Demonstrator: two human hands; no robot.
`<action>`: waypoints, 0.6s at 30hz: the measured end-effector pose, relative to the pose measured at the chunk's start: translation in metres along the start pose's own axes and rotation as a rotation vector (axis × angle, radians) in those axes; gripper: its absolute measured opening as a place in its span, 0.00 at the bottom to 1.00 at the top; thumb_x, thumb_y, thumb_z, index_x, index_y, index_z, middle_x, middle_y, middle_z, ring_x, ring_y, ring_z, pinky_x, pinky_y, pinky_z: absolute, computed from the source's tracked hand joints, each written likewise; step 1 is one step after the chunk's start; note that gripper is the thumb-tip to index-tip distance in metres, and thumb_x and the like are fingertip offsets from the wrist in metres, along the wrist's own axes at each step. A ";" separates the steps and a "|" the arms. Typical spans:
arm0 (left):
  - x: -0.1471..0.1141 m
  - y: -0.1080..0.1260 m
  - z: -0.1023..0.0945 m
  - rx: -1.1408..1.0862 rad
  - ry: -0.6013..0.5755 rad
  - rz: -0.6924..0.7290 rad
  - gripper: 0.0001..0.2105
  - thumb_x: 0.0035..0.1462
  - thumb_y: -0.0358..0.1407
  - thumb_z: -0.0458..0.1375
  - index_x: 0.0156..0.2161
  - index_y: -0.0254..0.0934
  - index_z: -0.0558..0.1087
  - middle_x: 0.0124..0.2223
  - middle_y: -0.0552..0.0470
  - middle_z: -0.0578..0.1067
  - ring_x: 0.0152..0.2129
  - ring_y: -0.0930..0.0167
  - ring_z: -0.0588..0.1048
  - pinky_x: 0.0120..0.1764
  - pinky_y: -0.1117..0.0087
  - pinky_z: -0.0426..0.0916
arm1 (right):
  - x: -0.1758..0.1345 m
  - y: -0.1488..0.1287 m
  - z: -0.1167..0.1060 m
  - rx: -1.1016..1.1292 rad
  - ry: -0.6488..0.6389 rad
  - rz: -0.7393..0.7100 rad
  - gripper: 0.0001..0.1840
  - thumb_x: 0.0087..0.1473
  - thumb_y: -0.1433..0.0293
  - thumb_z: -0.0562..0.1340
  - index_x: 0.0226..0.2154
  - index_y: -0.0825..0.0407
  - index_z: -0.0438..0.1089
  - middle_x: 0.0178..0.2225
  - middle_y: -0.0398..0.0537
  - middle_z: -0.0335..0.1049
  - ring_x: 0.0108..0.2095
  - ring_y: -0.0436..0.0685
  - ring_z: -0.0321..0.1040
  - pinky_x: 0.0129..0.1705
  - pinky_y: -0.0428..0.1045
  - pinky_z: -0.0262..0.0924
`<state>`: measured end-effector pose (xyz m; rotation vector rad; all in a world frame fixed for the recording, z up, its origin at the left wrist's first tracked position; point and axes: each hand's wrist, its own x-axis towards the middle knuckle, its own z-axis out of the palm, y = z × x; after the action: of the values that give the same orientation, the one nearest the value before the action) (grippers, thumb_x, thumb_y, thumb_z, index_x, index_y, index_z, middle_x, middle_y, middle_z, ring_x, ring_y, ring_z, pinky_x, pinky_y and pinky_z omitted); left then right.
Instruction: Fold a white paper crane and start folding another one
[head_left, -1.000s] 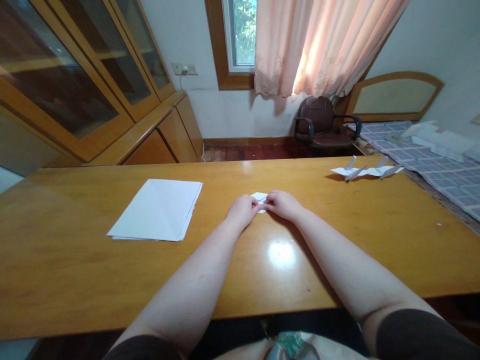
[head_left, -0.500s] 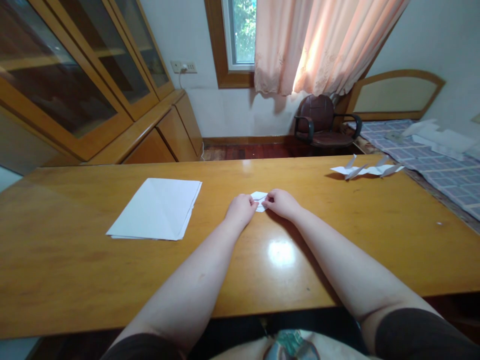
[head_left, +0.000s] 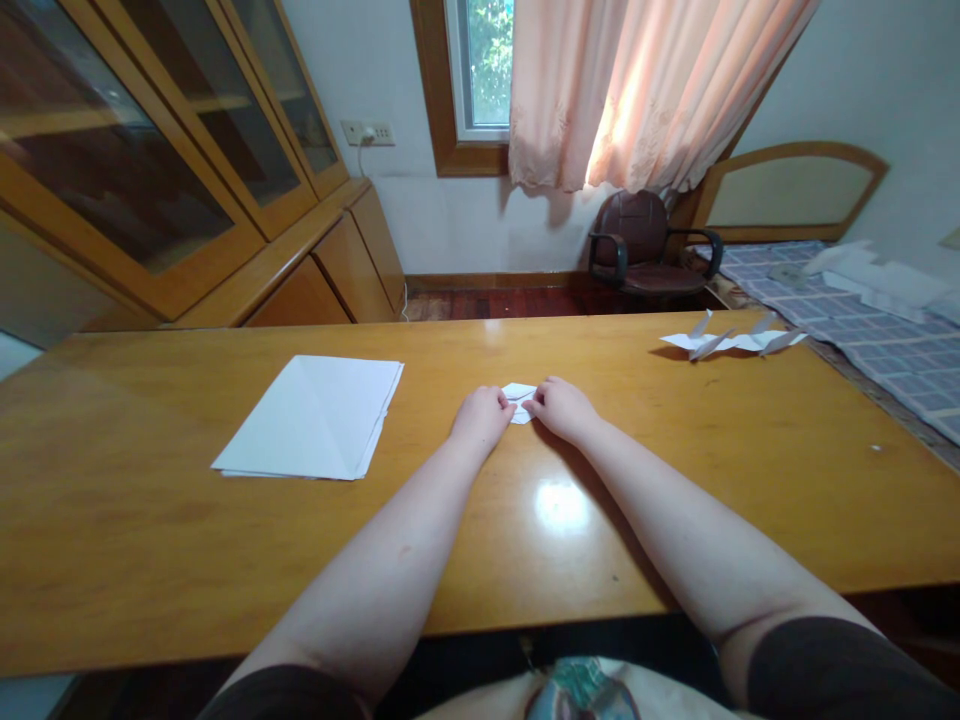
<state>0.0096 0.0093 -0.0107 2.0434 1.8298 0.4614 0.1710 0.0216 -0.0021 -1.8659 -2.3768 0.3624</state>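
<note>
A small piece of folded white paper (head_left: 519,391) lies near the middle of the table, between my two hands. My left hand (head_left: 484,412) pinches its left side, fingers curled and thumb on top. On the opposite side my right hand (head_left: 561,403) is closed on the right edge in the same way. A dark crease or slit runs across the paper between the thumbs. Both hands cover its outer edges, so its full outline is partly hidden.
A stack of white paper sheets (head_left: 311,415) rests on the wooden table (head_left: 135,540) to the left. Folded white paper figures (head_left: 731,340) stand at the far right. Beyond the table are an office chair (head_left: 637,245) and a bed (head_left: 847,300); a cabinet (head_left: 300,230) stands at left.
Hardly anything differs. Both hands keep hold of the folded paper in the same spot, with only a very slight shift of the fingers.
</note>
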 end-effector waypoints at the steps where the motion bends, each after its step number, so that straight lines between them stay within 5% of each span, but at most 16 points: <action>1: 0.000 0.000 0.000 0.000 -0.001 -0.004 0.08 0.52 0.37 0.55 0.32 0.36 0.74 0.35 0.46 0.75 0.31 0.69 0.72 0.36 0.70 0.64 | 0.000 0.000 -0.001 -0.004 -0.004 0.001 0.16 0.55 0.59 0.57 0.31 0.53 0.73 0.35 0.52 0.69 0.35 0.54 0.66 0.35 0.46 0.54; 11: -0.002 0.001 -0.003 0.068 -0.019 0.009 0.08 0.56 0.36 0.53 0.34 0.37 0.73 0.37 0.47 0.75 0.33 0.69 0.72 0.37 0.70 0.64 | -0.001 -0.001 -0.002 -0.006 -0.019 -0.001 0.16 0.55 0.59 0.56 0.32 0.53 0.73 0.36 0.51 0.69 0.35 0.54 0.66 0.34 0.46 0.54; 18: -0.044 0.040 -0.002 0.275 -0.045 0.195 0.14 0.60 0.34 0.47 0.48 0.36 0.70 0.47 0.42 0.73 0.47 0.63 0.68 0.50 0.62 0.59 | 0.000 0.000 0.000 0.011 -0.005 0.001 0.16 0.55 0.60 0.56 0.30 0.53 0.73 0.35 0.51 0.69 0.34 0.54 0.66 0.34 0.46 0.54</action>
<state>0.0388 -0.0377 0.0095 2.4076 1.7573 0.2194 0.1706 0.0217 -0.0020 -1.8630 -2.3723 0.3800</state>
